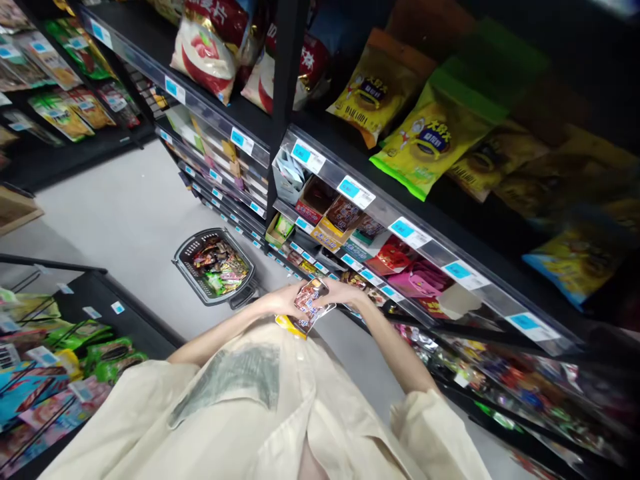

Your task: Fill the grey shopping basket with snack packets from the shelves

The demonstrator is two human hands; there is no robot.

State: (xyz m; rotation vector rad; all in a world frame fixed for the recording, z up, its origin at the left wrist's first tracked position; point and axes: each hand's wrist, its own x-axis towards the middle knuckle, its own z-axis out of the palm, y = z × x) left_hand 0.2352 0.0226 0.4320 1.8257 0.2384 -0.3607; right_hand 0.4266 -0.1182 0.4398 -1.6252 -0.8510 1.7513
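Mid-handling step: left hand (280, 303) and right hand (345, 291) both clasp a small stack of snack packets (309, 303) between them at chest level (basket (214, 267) on floor just beyond left hand), so next move likely needs one hand freed.

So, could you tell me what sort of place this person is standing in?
Most likely a snack aisle in a shop: dark shelves edged with blue price tags carry bagged snacks, and a shopping basket of packets sits on the floor.
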